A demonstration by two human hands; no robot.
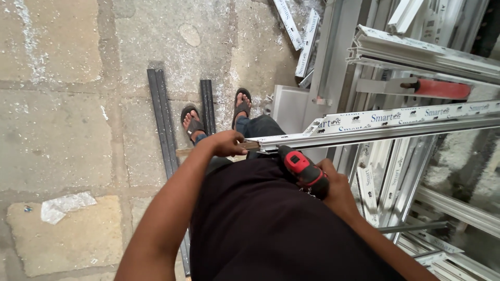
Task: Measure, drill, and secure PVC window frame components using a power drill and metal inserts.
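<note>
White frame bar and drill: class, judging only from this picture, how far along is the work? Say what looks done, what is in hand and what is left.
Done: shavings litter the floor, so cutting or drilling seems to have happened. In hand: the left hand grips the end of the white bar; the right hand holds the red drill up to it. Left: grey strips lie unused on the floor.
</note>
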